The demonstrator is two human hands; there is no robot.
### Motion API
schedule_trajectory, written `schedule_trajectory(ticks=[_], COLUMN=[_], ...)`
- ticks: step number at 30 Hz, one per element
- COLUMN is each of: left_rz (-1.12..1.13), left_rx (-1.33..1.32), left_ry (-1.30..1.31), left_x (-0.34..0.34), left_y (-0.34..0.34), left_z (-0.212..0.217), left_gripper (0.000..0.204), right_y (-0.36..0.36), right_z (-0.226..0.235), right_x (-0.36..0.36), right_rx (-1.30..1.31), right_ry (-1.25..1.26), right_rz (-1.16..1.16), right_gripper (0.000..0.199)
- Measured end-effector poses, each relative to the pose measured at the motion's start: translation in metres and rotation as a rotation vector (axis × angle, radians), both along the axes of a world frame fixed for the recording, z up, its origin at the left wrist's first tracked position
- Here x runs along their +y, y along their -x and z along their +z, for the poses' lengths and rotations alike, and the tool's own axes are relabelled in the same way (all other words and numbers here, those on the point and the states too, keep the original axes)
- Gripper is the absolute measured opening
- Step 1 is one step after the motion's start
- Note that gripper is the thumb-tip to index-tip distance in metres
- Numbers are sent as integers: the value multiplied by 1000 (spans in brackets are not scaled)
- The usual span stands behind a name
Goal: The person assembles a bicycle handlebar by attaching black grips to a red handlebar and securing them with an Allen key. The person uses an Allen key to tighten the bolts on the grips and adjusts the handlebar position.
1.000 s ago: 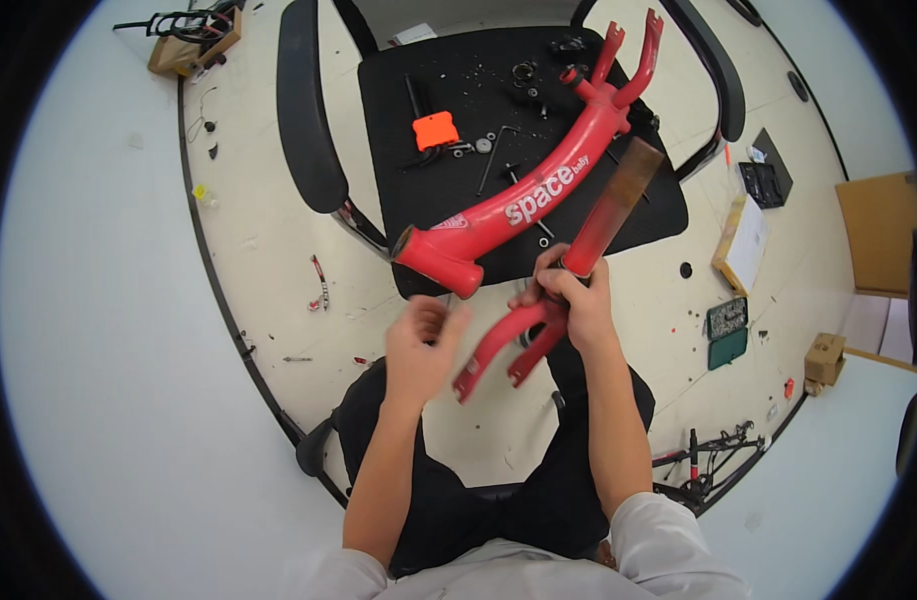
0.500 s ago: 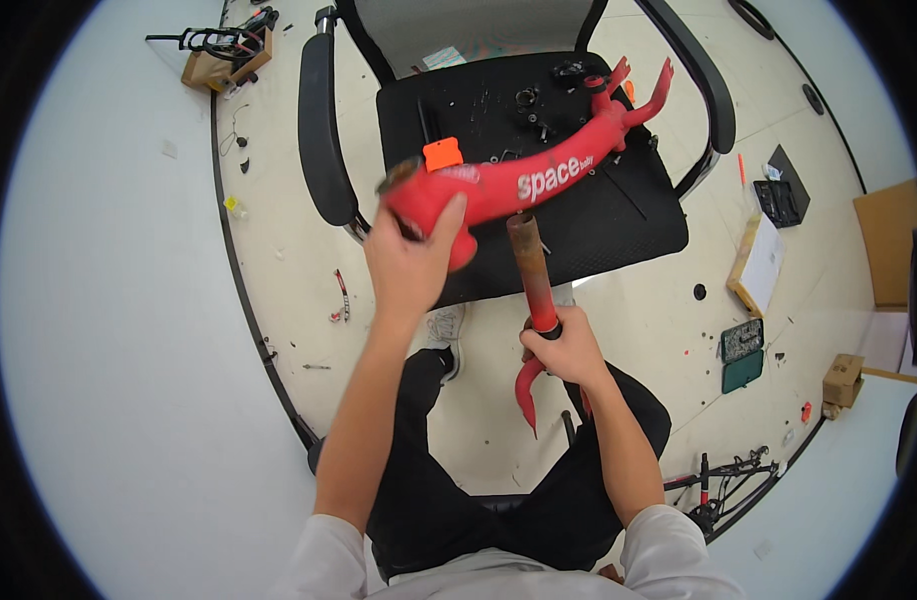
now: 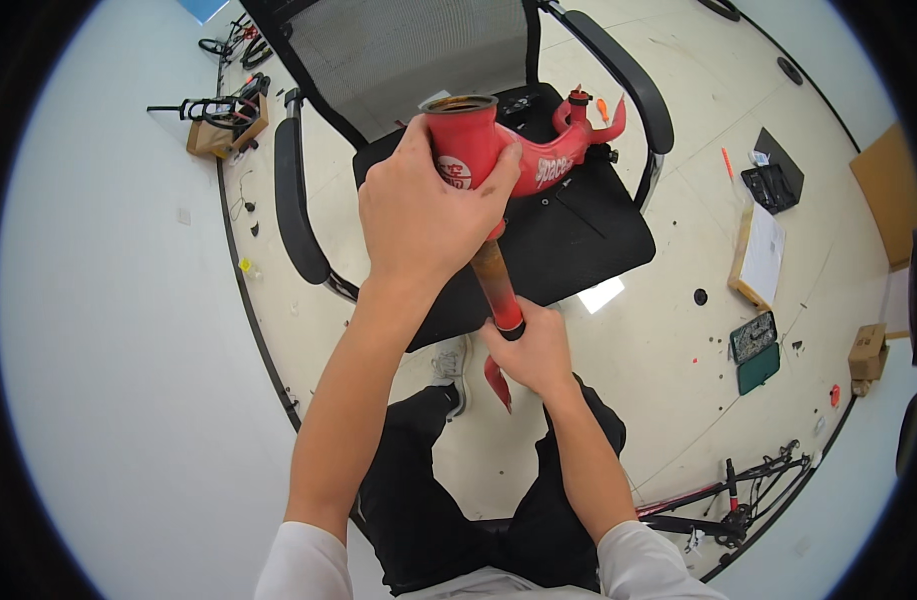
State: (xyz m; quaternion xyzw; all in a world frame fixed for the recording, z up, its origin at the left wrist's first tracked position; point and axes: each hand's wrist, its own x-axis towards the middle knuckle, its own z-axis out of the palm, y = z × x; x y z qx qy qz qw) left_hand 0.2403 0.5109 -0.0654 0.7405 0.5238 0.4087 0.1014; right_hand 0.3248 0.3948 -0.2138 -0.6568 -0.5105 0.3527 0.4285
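Your left hand grips the red head tube; below it, your right hand clasps the bicycle fork, whose brownish steerer tube points up toward it.

Bright, even light washed the pale floor and white wall; the hands looked fairly sharp, fisheye distortion bowed straight edges, and blackness swallowed the corners.

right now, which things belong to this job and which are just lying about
Part of the job:
red bike frame, in the left hand
red fork, in the right hand
office chair, beneath the red frame

Seemingly lying about:
dark bike frame
green case
white-topped box
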Motion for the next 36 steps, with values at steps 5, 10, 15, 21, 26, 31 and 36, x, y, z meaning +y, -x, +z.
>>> schedule_trajectory(ticks=[5, 10, 15, 21, 26, 31, 36], left_rz=[-9, -77, -227, -287, -271, -80, -31], left_rx=[-10, -38, -394, -668, -398, -450, -371], left_ry=[11, 16, 254, 636, 563, 530, 439], left_x=[-5, -24, -51, -88, -109, -87, -83], left_y=[-8, -10, 19, 83, 73, 46, 40], left_z=[0, -15, -52, -147, -185, -200, -201], left_gripper=[46, 51, 43, 30, 36, 11, 19], right_y=[14, 24, 30, 30, 32, 24, -2], right_z=[1, -3, 5, -5, -2, 3, 0], right_x=[8, 17, 9, 12, 14, 10, 7], right_rx=[-21, -7, 107, 100, 140, 175, 269], right_ry=[-180, -303, -306, -338, -400, -373, -536], right_rz=[-159, -288, -273, -271, -351, -293, -244], right_gripper=[21, 34, 63, 63, 63, 73, 86])
